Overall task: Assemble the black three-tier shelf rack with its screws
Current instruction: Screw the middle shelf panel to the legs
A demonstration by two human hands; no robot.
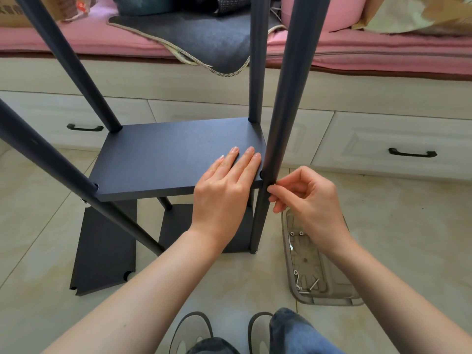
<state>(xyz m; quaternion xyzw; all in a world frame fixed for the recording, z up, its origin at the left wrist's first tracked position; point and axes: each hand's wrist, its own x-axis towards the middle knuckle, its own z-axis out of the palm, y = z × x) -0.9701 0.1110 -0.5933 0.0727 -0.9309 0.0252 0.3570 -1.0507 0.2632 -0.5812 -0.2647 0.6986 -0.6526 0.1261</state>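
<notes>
The right hand (304,198) has its fingers (277,191) pinched together against the near-right pole (283,111), level with the shelf (166,159) edge; whether a screw sits between them cannot be told. The left hand (224,185) lies flat, fingers straight and together, on the shelf's near-right corner. The rack stands on the floor (396,226), a loose board (104,249) at its near-left. A tray (316,264) with screws (306,284) lies right of it.

There are four black poles (291,93), three black shelf boards (176,154), two hands (224,192), one clear tray (319,267) with a few screws (314,283), two drawer handles (412,153) and two slippers (191,330).
</notes>
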